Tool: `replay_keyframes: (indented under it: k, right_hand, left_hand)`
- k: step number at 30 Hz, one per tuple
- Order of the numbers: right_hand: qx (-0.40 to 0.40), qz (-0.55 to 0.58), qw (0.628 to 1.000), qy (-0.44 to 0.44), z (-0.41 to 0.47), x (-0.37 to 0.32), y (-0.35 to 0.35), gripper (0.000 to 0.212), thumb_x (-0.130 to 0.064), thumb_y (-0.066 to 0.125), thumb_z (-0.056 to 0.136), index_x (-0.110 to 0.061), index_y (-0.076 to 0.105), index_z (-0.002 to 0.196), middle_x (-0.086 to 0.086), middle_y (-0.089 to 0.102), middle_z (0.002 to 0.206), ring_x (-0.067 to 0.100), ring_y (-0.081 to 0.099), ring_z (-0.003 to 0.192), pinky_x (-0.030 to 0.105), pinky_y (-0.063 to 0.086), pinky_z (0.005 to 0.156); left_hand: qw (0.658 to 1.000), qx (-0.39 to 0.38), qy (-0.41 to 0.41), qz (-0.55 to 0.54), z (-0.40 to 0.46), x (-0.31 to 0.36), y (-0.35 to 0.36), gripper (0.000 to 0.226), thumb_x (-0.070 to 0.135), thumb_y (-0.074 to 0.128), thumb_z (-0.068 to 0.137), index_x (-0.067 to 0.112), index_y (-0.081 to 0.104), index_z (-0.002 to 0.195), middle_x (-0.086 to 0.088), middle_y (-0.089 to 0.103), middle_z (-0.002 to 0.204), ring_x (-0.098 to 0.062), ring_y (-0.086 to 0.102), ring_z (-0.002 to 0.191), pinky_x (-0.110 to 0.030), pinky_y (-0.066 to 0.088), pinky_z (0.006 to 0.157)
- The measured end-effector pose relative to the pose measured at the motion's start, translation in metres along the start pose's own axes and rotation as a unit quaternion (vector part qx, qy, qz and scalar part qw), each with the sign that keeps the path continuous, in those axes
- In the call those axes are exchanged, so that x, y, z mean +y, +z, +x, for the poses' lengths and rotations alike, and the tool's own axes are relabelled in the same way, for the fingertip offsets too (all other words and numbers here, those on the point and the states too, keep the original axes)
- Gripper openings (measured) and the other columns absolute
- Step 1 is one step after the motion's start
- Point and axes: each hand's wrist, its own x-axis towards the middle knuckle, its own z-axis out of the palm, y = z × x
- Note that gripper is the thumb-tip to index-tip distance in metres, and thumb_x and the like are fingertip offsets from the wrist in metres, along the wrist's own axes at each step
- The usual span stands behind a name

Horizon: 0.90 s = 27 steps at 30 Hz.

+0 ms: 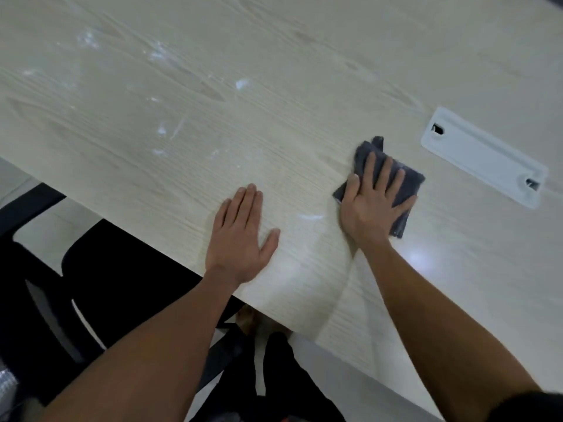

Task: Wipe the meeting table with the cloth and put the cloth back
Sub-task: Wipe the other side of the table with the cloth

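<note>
Your right hand (376, 197) presses the dark cloth (409, 178) flat, fingers straight, on the meeting table (152, 86); your left hand (240, 236) rests released, palm down, near the edge.

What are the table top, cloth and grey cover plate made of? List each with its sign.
Table top: likely wood-look laminate; printed grain, soft sheen.
Cloth: dark grey soft fabric, perhaps microfibre; folds limply.
Cover plate: seemingly matte moulded plastic.

Both hands lie flat, fingers straight: left hand (240, 236) bare, right hand (376, 199) pressing down.
</note>
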Motion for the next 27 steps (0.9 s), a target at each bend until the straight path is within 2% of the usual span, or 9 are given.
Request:
replay_keyframes:
  k: [3, 7, 11, 15, 17, 20, 21, 23, 27]
  right_hand:
    - [0.003, 0.026, 0.997, 0.066, -0.081, -0.038, 0.029, 0.063, -0.055, 0.013, 0.111, -0.037, -0.007, 0.168, 0.001, -0.014, 0.177, 0.03, -0.018, 0.162, 0.074, -0.012, 0.12]
    - [-0.036, 0.002, 0.999, -0.014, -0.108, -0.113, 0.059, 0.067, -0.055, 0.014, 0.111, -0.032, -0.011, 0.168, 0.005, -0.02, 0.175, 0.033, -0.024, 0.16, 0.075, -0.018, 0.116]
    - [-0.061, -0.023, 0.98, -0.188, -0.03, -0.17, 0.057, 0.065, -0.055, 0.012, 0.11, -0.034, -0.003, 0.169, 0.002, -0.009, 0.178, 0.033, -0.016, 0.162, 0.074, -0.017, 0.118]
    - [-0.068, -0.036, 0.979, -0.186, 0.045, -0.214, 0.053, 0.063, -0.054, 0.007, 0.11, -0.036, -0.008, 0.168, 0.0, -0.013, 0.177, 0.031, -0.018, 0.162, 0.072, -0.017, 0.12]
    - [-0.079, -0.059, 0.963, -0.251, 0.035, -0.213, 0.05, 0.063, -0.055, 0.006, 0.11, -0.035, -0.006, 0.168, -0.002, -0.012, 0.177, 0.029, -0.018, 0.162, 0.071, -0.018, 0.12]
    - [-0.104, -0.109, 0.907, -0.394, -0.001, -0.156, 0.042, 0.061, -0.056, 0.011, 0.111, -0.039, 0.004, 0.169, -0.006, -0.004, 0.178, 0.024, -0.012, 0.163, 0.066, -0.014, 0.124]
    - [-0.102, -0.121, 0.906, -0.391, -0.003, -0.136, 0.036, 0.06, -0.057, 0.012, 0.111, -0.042, 0.005, 0.168, -0.007, -0.003, 0.178, 0.023, -0.011, 0.164, 0.065, -0.013, 0.125]
    - [-0.097, -0.116, 0.938, -0.313, 0.02, -0.122, 0.022, 0.059, -0.058, 0.012, 0.111, -0.044, 0.003, 0.168, -0.008, -0.007, 0.177, 0.021, -0.012, 0.163, 0.063, -0.013, 0.126]
    - [-0.067, -0.081, 0.981, -0.161, 0.087, -0.181, 0.02, 0.063, -0.057, 0.008, 0.108, -0.041, -0.007, 0.167, -0.004, -0.014, 0.177, 0.026, -0.018, 0.162, 0.07, -0.014, 0.122]
  left_hand:
    - [0.999, -0.004, -0.002, -0.041, 0.0, 0.001, -0.003, 0.075, 0.043, 0.033, 0.102, 0.004, 0.023, 0.164, -0.013, 0.019, 0.173, -0.025, 0.016, 0.161, -0.047, 0.012, 0.131]
    - [0.976, 0.038, -0.074, -0.2, 0.001, -0.005, -0.016, 0.071, 0.032, 0.029, 0.1, 0.004, 0.023, 0.164, -0.011, 0.02, 0.173, -0.022, 0.016, 0.161, -0.042, 0.015, 0.131]
    - [0.976, 0.079, -0.161, -0.12, 0.002, -0.051, -0.028, 0.07, 0.039, 0.032, 0.103, 0.007, 0.024, 0.165, -0.009, 0.022, 0.173, -0.024, 0.019, 0.16, -0.044, 0.019, 0.129]
    - [0.972, 0.093, -0.213, -0.042, 0.005, -0.106, -0.032, 0.074, 0.043, 0.036, 0.103, 0.006, 0.019, 0.165, -0.012, 0.016, 0.174, -0.028, 0.014, 0.161, -0.046, 0.012, 0.13]
    - [0.963, 0.097, -0.25, -0.028, 0.007, -0.122, -0.031, 0.074, 0.044, 0.035, 0.105, 0.003, 0.018, 0.165, -0.015, 0.015, 0.174, -0.03, 0.013, 0.161, -0.046, 0.009, 0.131]
    - [0.948, 0.089, -0.305, -0.021, 0.013, -0.124, -0.031, 0.076, 0.046, 0.033, 0.107, -0.002, 0.016, 0.164, -0.019, 0.012, 0.174, -0.032, 0.011, 0.161, -0.049, 0.009, 0.131]
    - [0.943, 0.082, -0.321, -0.026, 0.017, -0.124, -0.032, 0.077, 0.047, 0.032, 0.108, -0.002, 0.014, 0.164, -0.019, 0.01, 0.174, -0.031, 0.009, 0.162, -0.049, 0.008, 0.131]
    - [0.939, 0.071, -0.336, -0.026, 0.023, -0.122, -0.033, 0.078, 0.048, 0.031, 0.108, -0.002, 0.011, 0.165, -0.018, 0.008, 0.174, -0.029, 0.005, 0.162, -0.049, 0.006, 0.131]
    - [0.939, 0.1, -0.328, -0.019, 0.025, -0.123, -0.029, 0.079, 0.048, 0.036, 0.106, -0.002, 0.016, 0.164, -0.019, 0.013, 0.173, -0.031, 0.009, 0.162, -0.049, 0.006, 0.131]
